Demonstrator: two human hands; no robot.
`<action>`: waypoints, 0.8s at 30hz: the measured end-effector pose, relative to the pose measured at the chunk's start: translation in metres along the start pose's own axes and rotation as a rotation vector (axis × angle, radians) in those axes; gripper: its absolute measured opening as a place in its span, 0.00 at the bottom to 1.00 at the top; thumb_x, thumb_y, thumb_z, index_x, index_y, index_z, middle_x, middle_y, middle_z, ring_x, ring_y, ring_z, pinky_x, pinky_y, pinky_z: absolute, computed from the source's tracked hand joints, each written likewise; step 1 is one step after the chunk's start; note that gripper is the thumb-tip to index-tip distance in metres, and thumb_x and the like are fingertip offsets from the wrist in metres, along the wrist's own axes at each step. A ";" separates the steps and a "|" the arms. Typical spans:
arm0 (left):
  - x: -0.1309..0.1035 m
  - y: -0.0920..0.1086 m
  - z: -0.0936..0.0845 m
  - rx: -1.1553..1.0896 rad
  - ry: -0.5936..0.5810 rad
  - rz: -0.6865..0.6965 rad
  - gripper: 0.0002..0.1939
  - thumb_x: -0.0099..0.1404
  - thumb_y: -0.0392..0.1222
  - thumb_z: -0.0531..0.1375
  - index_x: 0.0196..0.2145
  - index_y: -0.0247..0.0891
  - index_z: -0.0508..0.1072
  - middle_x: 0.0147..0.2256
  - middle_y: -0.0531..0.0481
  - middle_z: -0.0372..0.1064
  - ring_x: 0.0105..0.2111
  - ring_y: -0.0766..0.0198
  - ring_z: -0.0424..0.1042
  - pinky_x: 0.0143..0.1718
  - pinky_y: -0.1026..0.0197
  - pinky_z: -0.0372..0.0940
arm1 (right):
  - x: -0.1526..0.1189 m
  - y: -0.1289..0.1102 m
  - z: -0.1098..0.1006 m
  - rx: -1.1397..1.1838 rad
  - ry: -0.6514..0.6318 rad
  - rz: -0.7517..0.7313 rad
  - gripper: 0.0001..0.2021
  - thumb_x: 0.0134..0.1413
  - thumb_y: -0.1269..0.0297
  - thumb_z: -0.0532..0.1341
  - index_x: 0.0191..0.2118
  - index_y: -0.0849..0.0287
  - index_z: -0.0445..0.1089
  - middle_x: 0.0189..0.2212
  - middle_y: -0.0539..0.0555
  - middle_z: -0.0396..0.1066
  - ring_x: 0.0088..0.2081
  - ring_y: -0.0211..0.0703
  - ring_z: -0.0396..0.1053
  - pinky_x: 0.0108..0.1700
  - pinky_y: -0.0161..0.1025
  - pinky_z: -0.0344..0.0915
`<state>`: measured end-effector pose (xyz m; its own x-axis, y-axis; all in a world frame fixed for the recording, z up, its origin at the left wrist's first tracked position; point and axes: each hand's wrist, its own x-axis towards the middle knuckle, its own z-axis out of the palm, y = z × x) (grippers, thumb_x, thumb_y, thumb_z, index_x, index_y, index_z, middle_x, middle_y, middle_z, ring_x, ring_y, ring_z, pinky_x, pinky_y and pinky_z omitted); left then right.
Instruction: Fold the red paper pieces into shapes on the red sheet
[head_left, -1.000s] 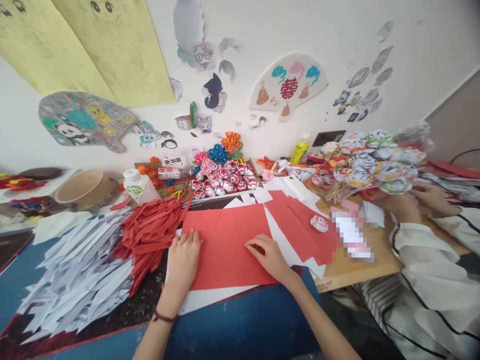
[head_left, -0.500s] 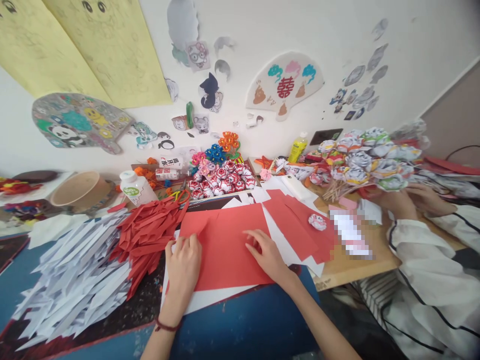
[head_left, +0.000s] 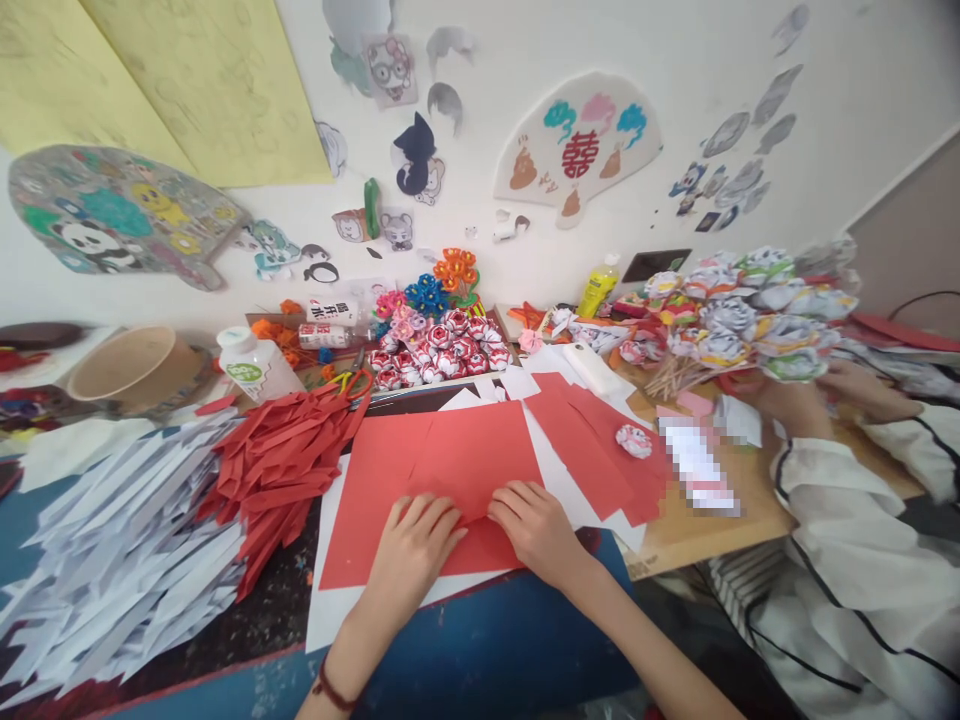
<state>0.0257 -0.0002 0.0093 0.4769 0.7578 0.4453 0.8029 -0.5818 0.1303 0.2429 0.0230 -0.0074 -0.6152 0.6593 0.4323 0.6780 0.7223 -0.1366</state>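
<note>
Red paper point(head_left: 382, 470) lies over white paper point(head_left: 324, 600) on the work surface in front of me. My left hand point(head_left: 420, 545) is closed on the lower middle of the red paper, fingers curled down. Close on its right, my right hand point(head_left: 536, 530) also grips the red paper, its fingertips bent over an edge. Between both hands the paper looks slightly raised or folded; the fingertips are partly hidden. Left of the sheet sit a pile of folded red strips point(head_left: 281, 455) and a bigger pile of folded white strips point(head_left: 127, 560).
More red sheets point(head_left: 585, 440) with a paper flower point(head_left: 634, 441) lie to the right. Behind stand a box of red-white paper flowers point(head_left: 442, 350), a white bottle point(head_left: 259, 368) and scissors point(head_left: 352, 383). Another person's sleeve point(head_left: 847, 540) is at the right, beside paper bouquets point(head_left: 739, 315).
My left hand has moved right, from the red paper's left side to near my right hand. My right hand has come slightly lower, and its spread fingers have closed on the paper.
</note>
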 end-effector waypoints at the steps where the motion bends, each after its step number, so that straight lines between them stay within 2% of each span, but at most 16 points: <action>1: 0.000 0.001 -0.002 -0.046 -0.002 -0.013 0.10 0.71 0.38 0.53 0.40 0.37 0.74 0.40 0.49 0.75 0.41 0.59 0.67 0.46 0.54 0.54 | 0.000 -0.002 -0.002 0.013 -0.016 -0.001 0.12 0.63 0.78 0.50 0.38 0.62 0.71 0.35 0.57 0.70 0.39 0.45 0.64 0.41 0.42 0.59; 4: -0.001 0.002 -0.007 -0.156 -0.016 -0.077 0.11 0.71 0.36 0.52 0.37 0.38 0.74 0.37 0.50 0.75 0.37 0.61 0.66 0.41 0.56 0.54 | 0.004 -0.005 -0.007 0.061 -0.054 0.023 0.13 0.61 0.79 0.49 0.35 0.62 0.69 0.31 0.56 0.69 0.35 0.44 0.62 0.38 0.41 0.56; 7: -0.003 0.000 -0.009 -0.151 -0.019 -0.161 0.10 0.70 0.36 0.53 0.37 0.40 0.75 0.38 0.50 0.74 0.38 0.61 0.65 0.38 0.56 0.52 | 0.009 -0.005 -0.006 0.148 -0.042 0.073 0.12 0.62 0.77 0.49 0.32 0.61 0.67 0.28 0.54 0.67 0.31 0.42 0.59 0.35 0.40 0.54; 13: -0.007 -0.002 -0.010 -0.012 0.014 -0.184 0.10 0.69 0.36 0.55 0.41 0.41 0.76 0.36 0.50 0.75 0.37 0.60 0.65 0.39 0.55 0.52 | 0.016 -0.003 0.003 0.295 -0.022 0.142 0.11 0.64 0.75 0.50 0.36 0.61 0.68 0.31 0.54 0.69 0.34 0.43 0.61 0.38 0.39 0.58; 19: -0.013 0.004 -0.010 0.049 0.003 -0.226 0.10 0.69 0.36 0.54 0.35 0.40 0.76 0.38 0.51 0.76 0.38 0.59 0.68 0.41 0.53 0.54 | 0.012 -0.009 0.002 0.383 -0.057 0.215 0.09 0.65 0.73 0.52 0.36 0.60 0.69 0.32 0.54 0.69 0.37 0.43 0.63 0.40 0.39 0.61; 22: -0.023 0.012 -0.005 0.185 0.046 -0.250 0.13 0.69 0.33 0.52 0.43 0.38 0.76 0.44 0.46 0.75 0.41 0.56 0.69 0.44 0.52 0.55 | 0.014 -0.010 0.002 0.376 -0.063 0.263 0.10 0.66 0.72 0.52 0.36 0.59 0.69 0.32 0.54 0.68 0.36 0.43 0.64 0.39 0.39 0.62; 24: -0.031 0.020 0.000 0.263 0.107 -0.184 0.18 0.69 0.29 0.49 0.49 0.36 0.74 0.48 0.44 0.74 0.45 0.55 0.69 0.49 0.51 0.55 | 0.016 -0.010 0.003 0.361 -0.070 0.293 0.10 0.66 0.71 0.52 0.37 0.59 0.70 0.33 0.55 0.68 0.36 0.43 0.65 0.38 0.39 0.63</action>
<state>0.0271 -0.0353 -0.0016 0.2865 0.7998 0.5275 0.9434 -0.3316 -0.0096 0.2248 0.0273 -0.0020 -0.4530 0.8499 0.2693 0.6514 0.5217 -0.5509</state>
